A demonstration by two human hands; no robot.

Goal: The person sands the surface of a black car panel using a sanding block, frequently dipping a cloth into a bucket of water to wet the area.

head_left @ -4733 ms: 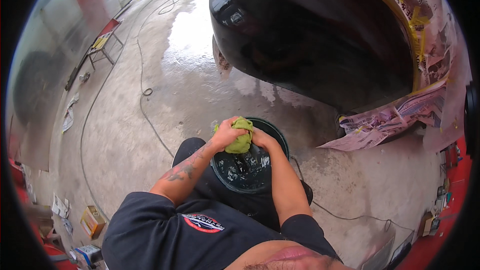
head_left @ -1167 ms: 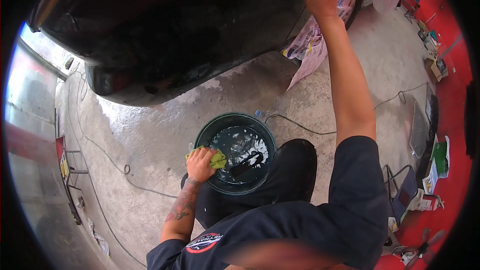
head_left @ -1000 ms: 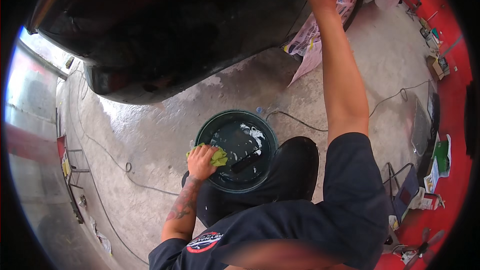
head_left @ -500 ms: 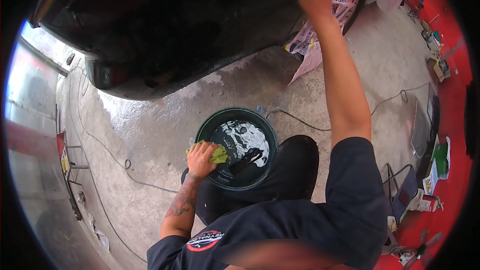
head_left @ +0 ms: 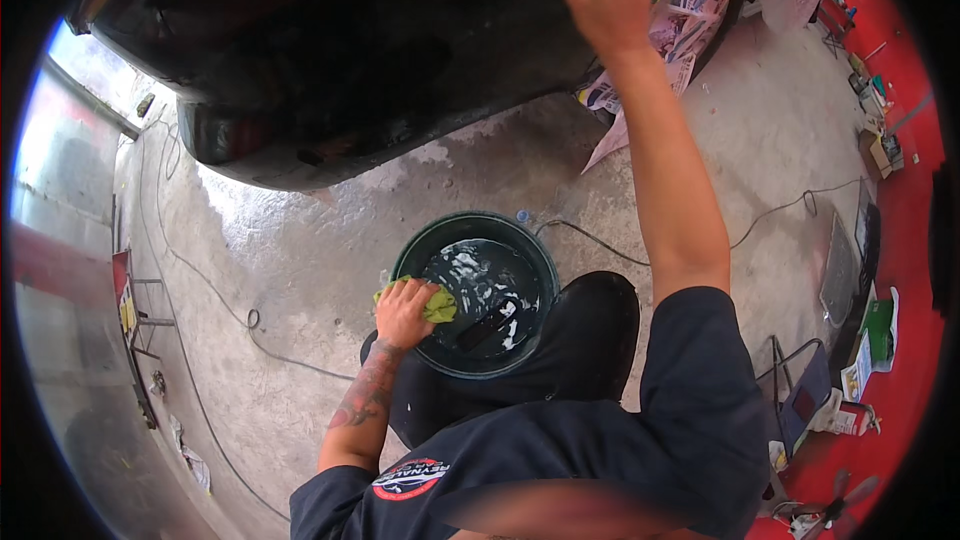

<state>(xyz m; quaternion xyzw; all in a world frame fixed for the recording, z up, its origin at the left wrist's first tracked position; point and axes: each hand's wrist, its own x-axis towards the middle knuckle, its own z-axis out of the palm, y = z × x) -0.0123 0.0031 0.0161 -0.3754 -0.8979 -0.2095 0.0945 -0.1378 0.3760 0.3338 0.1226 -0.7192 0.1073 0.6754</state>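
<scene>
My left hand (head_left: 406, 310) is closed round a yellow-green cloth (head_left: 440, 305), holding it at the left rim of a dark green basin (head_left: 420, 361). Water with a broken reflection fills the bottom of the basin, and a dark oblong object (head_left: 486, 326) lies in it. At the upper edge of the view my right hand (head_left: 613, 5) is raised over the glossy black car body (head_left: 330, 50), thumb and fingers apart. Its fingertips are partly cut off, and whether the palm touches the panel I cannot tell. Nothing shows in that hand.
Printed newspaper (head_left: 690, 30) covers part of the car beside my right forearm. A cable (head_left: 600, 245) runs over the concrete floor (head_left: 300, 270) behind the basin, with another (head_left: 215, 295) at the left. Along the red wall stand a folding chair (head_left: 800, 395), a fan (head_left: 840, 510) and boxes (head_left: 880, 152).
My right hand has moved left across the car body. The bright reflection in the basin's water has broken up and shrunk. My left hand stays on the cloth at the rim.
</scene>
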